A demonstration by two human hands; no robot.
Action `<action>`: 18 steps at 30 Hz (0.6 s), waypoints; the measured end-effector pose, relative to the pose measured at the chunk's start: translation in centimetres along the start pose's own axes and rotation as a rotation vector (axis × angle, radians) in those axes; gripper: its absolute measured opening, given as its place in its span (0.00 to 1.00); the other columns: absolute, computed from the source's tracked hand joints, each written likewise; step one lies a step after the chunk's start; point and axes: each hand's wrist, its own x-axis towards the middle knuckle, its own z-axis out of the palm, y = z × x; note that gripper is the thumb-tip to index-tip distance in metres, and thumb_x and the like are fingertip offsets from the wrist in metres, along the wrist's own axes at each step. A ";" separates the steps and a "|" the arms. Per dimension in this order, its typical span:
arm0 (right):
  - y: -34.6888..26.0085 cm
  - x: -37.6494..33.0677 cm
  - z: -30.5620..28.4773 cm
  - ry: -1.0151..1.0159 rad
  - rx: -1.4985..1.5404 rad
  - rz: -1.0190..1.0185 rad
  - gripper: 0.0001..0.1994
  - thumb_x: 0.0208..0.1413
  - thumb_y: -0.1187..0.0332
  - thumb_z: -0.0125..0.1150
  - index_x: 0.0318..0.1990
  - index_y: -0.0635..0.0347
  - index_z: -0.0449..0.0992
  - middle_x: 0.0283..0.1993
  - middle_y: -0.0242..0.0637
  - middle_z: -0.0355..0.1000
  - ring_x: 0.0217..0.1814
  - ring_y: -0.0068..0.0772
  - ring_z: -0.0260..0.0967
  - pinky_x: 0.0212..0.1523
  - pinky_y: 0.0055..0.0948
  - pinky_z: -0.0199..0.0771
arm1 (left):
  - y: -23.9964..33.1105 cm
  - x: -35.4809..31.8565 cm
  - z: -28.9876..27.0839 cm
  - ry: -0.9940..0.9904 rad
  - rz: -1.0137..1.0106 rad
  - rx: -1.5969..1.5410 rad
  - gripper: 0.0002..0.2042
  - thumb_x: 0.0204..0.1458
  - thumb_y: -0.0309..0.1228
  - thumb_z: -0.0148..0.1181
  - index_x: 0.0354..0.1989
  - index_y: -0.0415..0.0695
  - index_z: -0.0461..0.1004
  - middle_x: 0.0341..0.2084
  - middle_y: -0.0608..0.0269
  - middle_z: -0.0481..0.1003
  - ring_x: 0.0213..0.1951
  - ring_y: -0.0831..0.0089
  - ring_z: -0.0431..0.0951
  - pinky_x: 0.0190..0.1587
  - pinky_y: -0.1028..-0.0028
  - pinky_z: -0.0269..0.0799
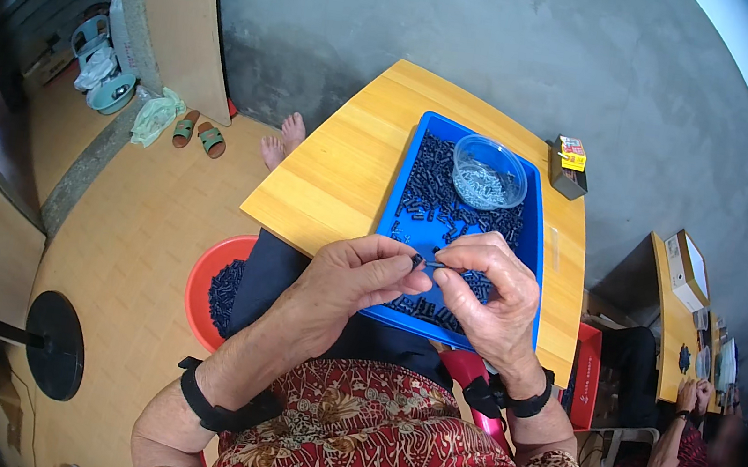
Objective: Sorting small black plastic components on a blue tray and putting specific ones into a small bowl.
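Note:
My left hand (357, 277) is closed on a small black plastic piece (417, 261), pinched between thumb and fingertips. Close beside it, my right hand (497, 292) pinches a thin, short metal pin (435, 264) that points toward the black piece; I cannot tell whether the two touch. Both hands are above the near part of a blue tray (392, 200), which holds many small black pieces (431, 170). Inside the tray's far end stands a clear round tub (519, 170) with small silvery metal parts (482, 187) in it.
The tray sits on a wooden table (335, 167). A dark box (566, 178) stands at its far right. Left of my lap is a red basin (199, 291) of dark pieces; a red crate (586, 375) is at right. Another person's hands (695, 396) are at a second table.

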 end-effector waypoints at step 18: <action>1.0 -0.5 -0.2 -0.126 0.261 0.215 0.05 0.49 0.77 0.66 0.35 0.64 0.78 0.31 0.34 0.74 0.34 0.24 0.71 0.37 0.25 0.70 | 0.5 -0.7 0.6 -0.052 0.093 0.235 0.10 0.55 0.26 0.63 0.44 0.37 0.78 0.35 0.60 0.81 0.40 0.75 0.80 0.49 0.77 0.73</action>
